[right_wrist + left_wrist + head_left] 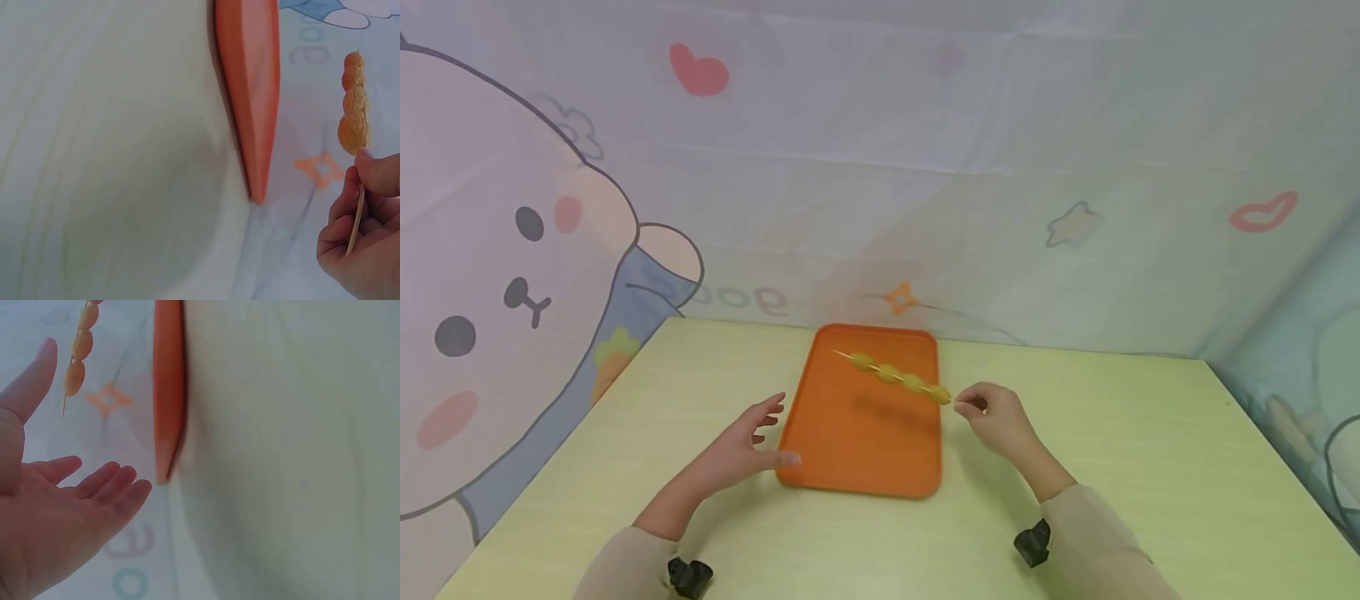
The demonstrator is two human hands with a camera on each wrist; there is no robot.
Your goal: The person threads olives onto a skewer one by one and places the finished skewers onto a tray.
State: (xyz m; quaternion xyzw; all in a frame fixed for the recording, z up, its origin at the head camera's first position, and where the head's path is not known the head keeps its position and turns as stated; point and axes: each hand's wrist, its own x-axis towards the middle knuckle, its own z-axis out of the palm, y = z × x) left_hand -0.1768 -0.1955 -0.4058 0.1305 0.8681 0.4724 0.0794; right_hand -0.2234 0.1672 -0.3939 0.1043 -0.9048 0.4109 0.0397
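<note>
My right hand (1000, 419) pinches the bare stick end of a skewer (887, 373) between thumb and fingers. Several yellow-brown rounded pieces are threaded along the skewer, and its thin tip points to the left. It hangs above an orange tray (865, 450), casting a shadow on the tray's surface. In the right wrist view the stick runs down across the palm below the lowest piece (354, 134). At the tray's left edge my left hand (737, 450) is held with fingers spread, thumb over the near left corner, holding nothing.
The tray lies on a pale yellow-green table (1097, 450). Behind the table hangs a printed cloth (865, 125) with a cartoon bear, hearts and stars. A dark cable (1333, 467) shows at the far right. Each wrist carries a small black camera (1033, 543).
</note>
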